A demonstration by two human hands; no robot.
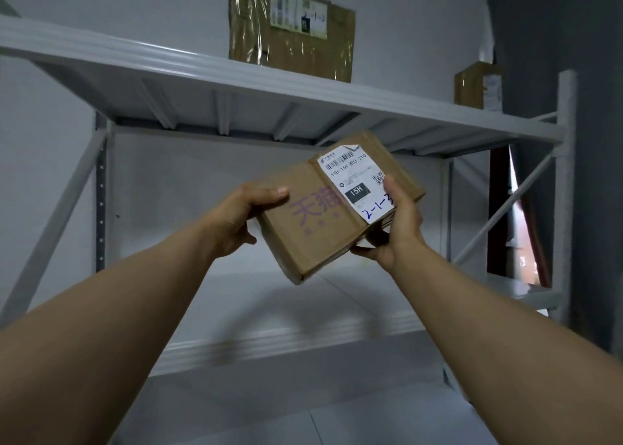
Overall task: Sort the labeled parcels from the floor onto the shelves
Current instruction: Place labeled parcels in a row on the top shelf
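left hand (236, 215) and right hand (397, 229), fingers clamped on the ends of a small parcel (323, 218) held tilted in the air | white label (359, 185) faces up | behind: lower shelf (269, 336) | above: upper shelf (256, 77) carries a big taped box (290, 30) and a small box (477, 85), well apart
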